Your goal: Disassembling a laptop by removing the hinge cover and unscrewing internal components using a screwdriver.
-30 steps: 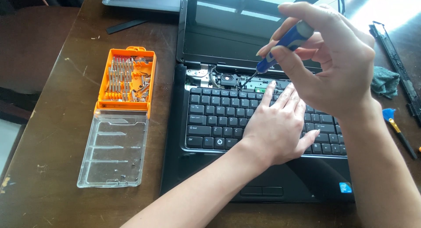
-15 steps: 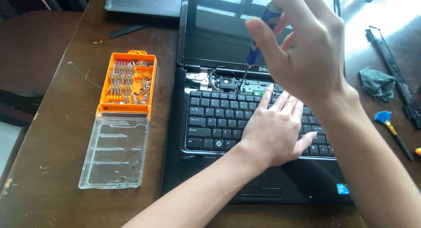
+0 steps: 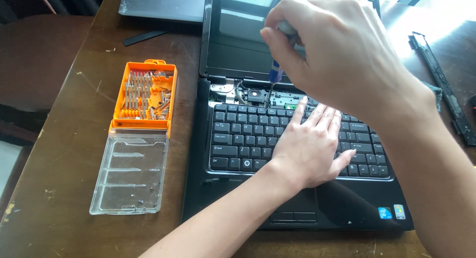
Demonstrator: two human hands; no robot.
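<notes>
blue screwdriver (image 3: 275, 69) clamped upright between right hand (image 3: 342, 54) fingers, tip near laptop hinge; left hand (image 3: 310, 146) flat, fingers together on keyboard (image 3: 238, 139).

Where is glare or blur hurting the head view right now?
Head view: daylight blows out the top right of the table, the laptop screen reflects the window; right hand looms large and slightly soft, hiding most of the screwdriver; keyboard sharp.

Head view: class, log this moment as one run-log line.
right hand: grips screwdriver, tip at exposed hinge strip | left hand: flat on laptop keyboard | orange bit case: open, left
</notes>
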